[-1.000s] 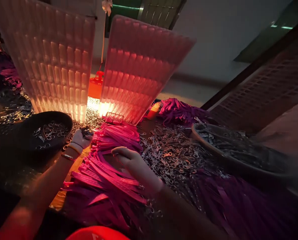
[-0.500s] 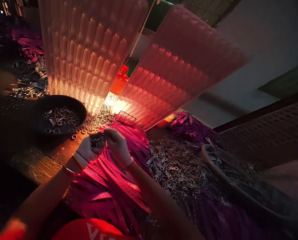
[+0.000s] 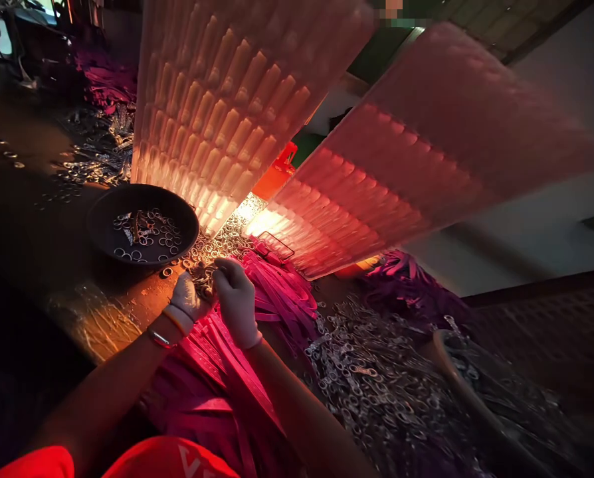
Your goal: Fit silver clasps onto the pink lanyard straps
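Note:
My left hand, in a light glove with a watch at the wrist, is curled around a cluster of metal rings. Close beside it, my right hand, also gloved, has its thumb and fingers pinched at the edge of that cluster; what it grips is too small to make out. Beneath and between both hands lie bright pink straps. More loose metal rings are heaped just beyond my hands, under a strong light.
A dark bowl holding rings stands at the left. Two translucent ridged panels rise behind the hands. Metal clasps are piled at the right beside a large basin. Purple straps lie behind them.
The view has shifted, so the bowl and panels appear further right. My left hand's grip has turned, and the rings between my hands are now lit more brightly.

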`<state>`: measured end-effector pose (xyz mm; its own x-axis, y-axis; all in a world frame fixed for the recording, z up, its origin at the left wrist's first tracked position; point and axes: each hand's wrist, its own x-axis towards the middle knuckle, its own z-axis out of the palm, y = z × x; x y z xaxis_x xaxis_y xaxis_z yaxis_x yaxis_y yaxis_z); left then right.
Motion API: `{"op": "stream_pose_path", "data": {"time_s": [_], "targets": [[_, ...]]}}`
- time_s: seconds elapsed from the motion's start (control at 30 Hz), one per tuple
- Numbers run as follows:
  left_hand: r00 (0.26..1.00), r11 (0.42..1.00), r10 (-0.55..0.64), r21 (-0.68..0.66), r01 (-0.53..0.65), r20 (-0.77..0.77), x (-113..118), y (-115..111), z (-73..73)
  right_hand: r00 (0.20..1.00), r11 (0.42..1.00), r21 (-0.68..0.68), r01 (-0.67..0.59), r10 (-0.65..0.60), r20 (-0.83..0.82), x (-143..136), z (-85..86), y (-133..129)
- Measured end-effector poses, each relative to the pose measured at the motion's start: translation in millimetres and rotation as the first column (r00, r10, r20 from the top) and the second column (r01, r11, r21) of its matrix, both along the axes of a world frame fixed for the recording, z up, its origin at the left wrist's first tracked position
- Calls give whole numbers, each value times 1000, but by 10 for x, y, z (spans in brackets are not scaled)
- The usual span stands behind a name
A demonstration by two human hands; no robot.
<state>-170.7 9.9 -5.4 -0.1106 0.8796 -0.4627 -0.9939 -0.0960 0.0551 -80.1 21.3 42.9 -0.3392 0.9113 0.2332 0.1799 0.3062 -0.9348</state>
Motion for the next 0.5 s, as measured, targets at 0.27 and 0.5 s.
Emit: {"op": "stream_pose_path", "data": {"time_s": [0.27,0.5], "targets": [[947,976,-217,-27,217,-236,-163,-174,-32,995,971,-222,-94,86,-45,306,202,209],[799,932,-325,-29,361,-506,-112,-330,18,959,945,-212,-247,270,85,594,215,262]]}}
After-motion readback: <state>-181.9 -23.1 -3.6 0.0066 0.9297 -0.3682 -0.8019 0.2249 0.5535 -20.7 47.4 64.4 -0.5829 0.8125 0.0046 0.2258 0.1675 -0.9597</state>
